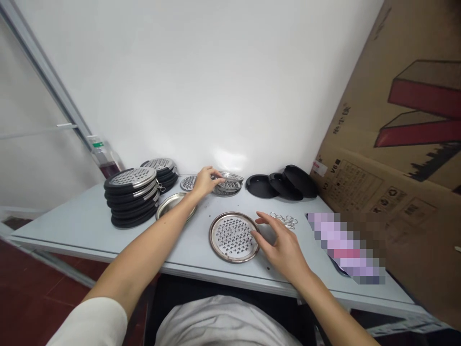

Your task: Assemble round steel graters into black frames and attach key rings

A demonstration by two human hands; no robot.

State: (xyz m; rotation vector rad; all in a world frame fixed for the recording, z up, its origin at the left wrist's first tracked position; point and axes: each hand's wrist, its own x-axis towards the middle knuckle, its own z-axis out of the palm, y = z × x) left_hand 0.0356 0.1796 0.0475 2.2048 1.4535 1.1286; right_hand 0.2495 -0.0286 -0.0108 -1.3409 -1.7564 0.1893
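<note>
My left hand (206,181) reaches to the back of the table, its thumb and fingers pinching the rim of a round metal grater disc (233,179). That disc is tilted above other grater discs, and another grater disc (188,182) lies to the left of my hand. In front of me a metal-rimmed grater disc (235,237) rests flat on the table. My right hand (283,247) is at its right edge, fingers apart, thumb at the rim; I cannot tell whether it touches. Beneath my left forearm lies a shallow round metal piece (173,203), partly hidden.
Stacks of black-rimmed graters (131,202) stand at the left, before a bottle of dark liquid (104,158). Several black round holders (262,186) lie at the back right. Small metal rings (286,220) are behind my right hand. A cardboard box (389,168) borders the right side.
</note>
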